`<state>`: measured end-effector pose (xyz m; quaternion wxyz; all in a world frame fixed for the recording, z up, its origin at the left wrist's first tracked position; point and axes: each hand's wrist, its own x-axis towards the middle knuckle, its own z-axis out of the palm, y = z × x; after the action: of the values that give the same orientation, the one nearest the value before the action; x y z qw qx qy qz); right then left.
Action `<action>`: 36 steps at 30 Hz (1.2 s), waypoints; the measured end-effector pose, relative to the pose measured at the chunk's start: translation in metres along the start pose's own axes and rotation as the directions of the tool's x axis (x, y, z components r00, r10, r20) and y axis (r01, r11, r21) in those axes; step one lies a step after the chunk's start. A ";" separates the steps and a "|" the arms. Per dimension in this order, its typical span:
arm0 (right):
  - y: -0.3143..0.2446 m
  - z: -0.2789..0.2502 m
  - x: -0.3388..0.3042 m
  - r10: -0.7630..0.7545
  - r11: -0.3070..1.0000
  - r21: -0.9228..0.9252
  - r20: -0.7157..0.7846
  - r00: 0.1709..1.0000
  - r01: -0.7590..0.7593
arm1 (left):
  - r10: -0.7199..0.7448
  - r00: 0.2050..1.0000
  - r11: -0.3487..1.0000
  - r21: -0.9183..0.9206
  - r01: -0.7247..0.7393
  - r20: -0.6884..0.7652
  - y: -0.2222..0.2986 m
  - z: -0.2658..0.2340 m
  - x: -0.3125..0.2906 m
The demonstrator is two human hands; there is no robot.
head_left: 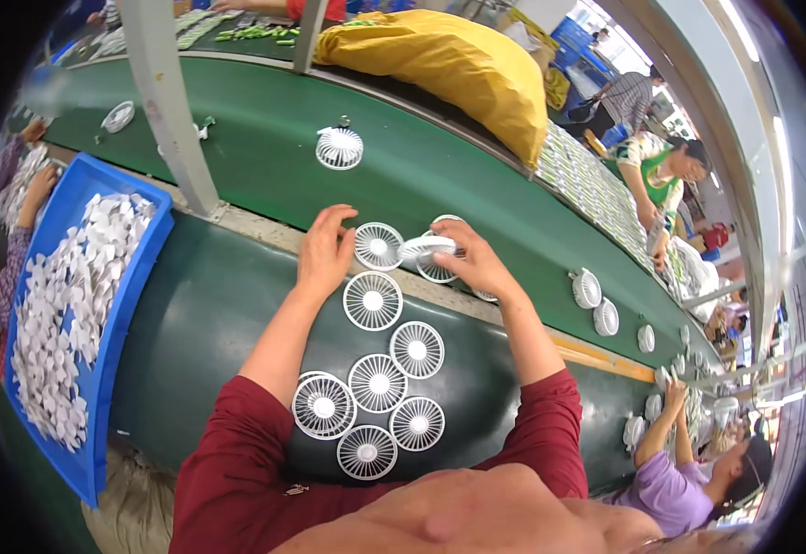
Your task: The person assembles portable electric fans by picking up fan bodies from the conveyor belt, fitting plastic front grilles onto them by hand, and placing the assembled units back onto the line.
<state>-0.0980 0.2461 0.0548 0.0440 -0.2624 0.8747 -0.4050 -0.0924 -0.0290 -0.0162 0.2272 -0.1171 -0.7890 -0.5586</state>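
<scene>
My right hand [479, 268] grips a white round fan grille [428, 246], tilted up almost on edge above the belt's near rim. Under and behind it lies another white grille [442, 268], partly hidden by the hand. To the left, my left hand [326, 251] has its fingers bent and apart, close beside a flat white grille [379, 246]; whether the fingertips touch it I cannot tell. Nearer to me, several spoked grilles with solid white centres lie on the dark green worktop, among them one grille [373, 301] just below my hands and two overlapping grilles [324, 406].
A blue tray [98, 443] full of small white parts stands at the left. Beyond my hands runs a green conveyor belt [255, 111] carrying white fan pieces [339, 148]. A metal post [168, 102] rises at left. Co-workers sit at both sides; a yellow cloth [440, 65] lies behind.
</scene>
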 end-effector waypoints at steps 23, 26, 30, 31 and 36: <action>-0.007 0.029 -0.005 -0.016 0.982 -0.187 -0.163 0.987 -0.015 | 0.039 0.999 0.998 0.040 -0.039 0.016 0.001 -0.001 0.001; 0.000 0.025 0.018 -0.117 0.913 -0.407 -0.208 0.971 0.023 | 0.050 0.998 0.998 0.039 -0.052 0.045 -0.002 0.016 0.007; 0.003 0.067 0.033 -0.167 0.923 -0.365 -0.102 0.981 0.120 | 0.051 0.999 0.998 0.036 -0.051 0.015 -0.008 0.007 0.000; -0.014 0.073 0.033 -0.141 0.959 -0.252 -0.022 0.990 0.131 | 0.063 0.998 0.997 0.045 -0.063 0.002 -0.019 0.003 -0.002; -0.044 0.027 -0.005 -0.059 0.991 0.124 0.070 0.996 0.050 | 0.060 0.998 0.997 0.052 -0.060 0.010 -0.008 0.008 0.002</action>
<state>-0.0672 0.2060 0.0684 0.0809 -0.2979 0.8387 -0.4487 -0.0993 -0.0246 -0.0237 0.2434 -0.1371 -0.8004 -0.5304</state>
